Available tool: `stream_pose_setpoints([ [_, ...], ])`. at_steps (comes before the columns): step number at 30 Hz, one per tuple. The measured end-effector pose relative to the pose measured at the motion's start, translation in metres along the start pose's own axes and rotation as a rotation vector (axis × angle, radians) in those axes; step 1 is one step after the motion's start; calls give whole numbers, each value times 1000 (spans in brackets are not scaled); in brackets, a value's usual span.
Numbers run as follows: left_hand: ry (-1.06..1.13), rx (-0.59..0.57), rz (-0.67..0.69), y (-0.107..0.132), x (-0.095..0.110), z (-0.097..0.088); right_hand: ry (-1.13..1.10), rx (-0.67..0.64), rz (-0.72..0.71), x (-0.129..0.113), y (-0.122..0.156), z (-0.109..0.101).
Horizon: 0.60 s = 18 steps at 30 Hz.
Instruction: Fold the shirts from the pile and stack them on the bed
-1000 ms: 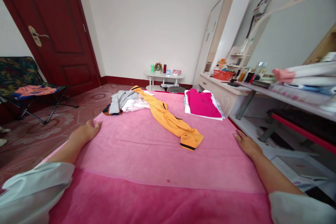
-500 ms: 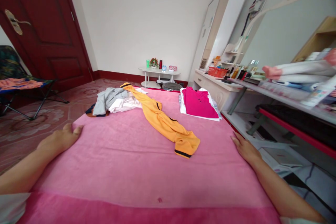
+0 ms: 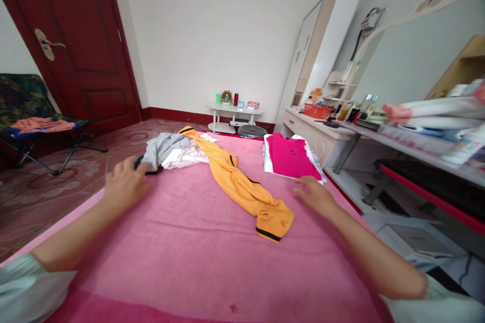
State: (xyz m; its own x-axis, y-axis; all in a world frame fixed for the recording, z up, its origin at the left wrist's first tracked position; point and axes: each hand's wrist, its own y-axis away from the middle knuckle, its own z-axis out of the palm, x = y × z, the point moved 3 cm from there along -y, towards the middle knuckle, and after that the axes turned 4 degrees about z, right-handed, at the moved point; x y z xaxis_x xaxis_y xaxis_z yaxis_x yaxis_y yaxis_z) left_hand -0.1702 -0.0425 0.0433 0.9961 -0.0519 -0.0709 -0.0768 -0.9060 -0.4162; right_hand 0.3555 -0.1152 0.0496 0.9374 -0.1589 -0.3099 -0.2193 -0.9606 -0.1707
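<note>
A yellow garment (image 3: 240, 181) with black-striped edges lies stretched diagonally across the pink bed cover (image 3: 197, 267). My left hand (image 3: 127, 184), slightly blurred and holding nothing, is over the bed's left side, just in front of a heap of gray clothing (image 3: 164, 147) and white clothing (image 3: 187, 155). My right hand (image 3: 314, 194) is over the right side with fingers apart and nothing in them. It is between the yellow garment's near end and a folded stack topped by a magenta shirt (image 3: 291, 155).
On the right stand a dressing table (image 3: 322, 128) with an orange basket (image 3: 317, 110) and a shelf with bottles and cloths. At the left are a folding chair (image 3: 36, 123) and a red door (image 3: 79, 35). A low white table (image 3: 231, 109) stands by the far wall.
Both hands have left the bed's side edges and moved inward and forward over the cover. The view has tilted up slightly. The clothes lie as before.
</note>
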Motion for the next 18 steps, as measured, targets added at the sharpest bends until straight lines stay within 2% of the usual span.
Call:
stream_pose_setpoints([
  [2, 157, 58, 153, -18, 49, -7, -217, -101, -129, -51, -11, 14],
  [4, 364, 73, 254, -35, 97, -4, -270, -126, -171, -88, -18, 30],
  [6, 572, 103, 331, -44, 139, 3, -284, -146, -135, -109, -20, 47],
  [8, 714, 145, 372, -47, 168, 14, -290, -163, -85, -116, -20, 59],
  [11, 818, 176, 411, -39, 186, 31, -308, -164, -92, -114, -18, 68],
  [14, 840, 136, 452, -29, 187, 39, -420, -201, -176, -113, -16, 67],
  [16, 851, 142, 453, -26, 183, 36, -517, -240, -250, -118, -13, 59],
  [18, 868, 204, 432, -25, 178, 25, -557, -307, -379, -131, -3, 45],
])
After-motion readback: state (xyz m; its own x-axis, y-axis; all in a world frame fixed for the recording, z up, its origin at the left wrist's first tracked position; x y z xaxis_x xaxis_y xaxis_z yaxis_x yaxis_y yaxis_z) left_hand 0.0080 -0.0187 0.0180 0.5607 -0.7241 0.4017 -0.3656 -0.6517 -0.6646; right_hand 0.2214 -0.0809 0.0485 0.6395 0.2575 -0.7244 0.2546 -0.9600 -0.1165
